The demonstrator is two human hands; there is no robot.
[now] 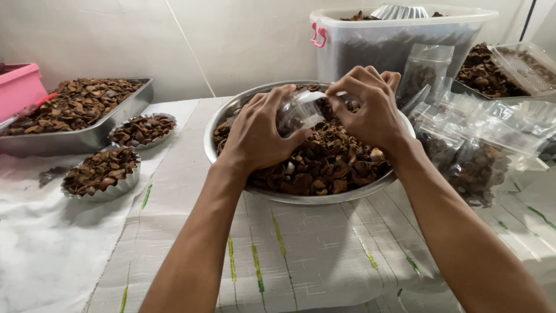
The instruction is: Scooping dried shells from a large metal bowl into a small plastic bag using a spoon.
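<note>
Both my hands hover over a round metal bowl (301, 198) filled with brown dried pieces (330, 168). Between them is a small clear plastic bag (299, 113) with some of the brown pieces inside. My left hand (255, 134) grips the bag from the left side. My right hand (370, 107) pinches its top edge from the right, fingers curled. The bag sits just above the heap in the bowl.
Filled clear bags (475, 150) lie piled right of the bowl. A big clear plastic bin (394, 40) stands behind. At left are a metal tray (104, 130) of dried pieces, two small fluted tins (116, 188), and a pink container (20, 87). A white cloth (313, 255) covers the table.
</note>
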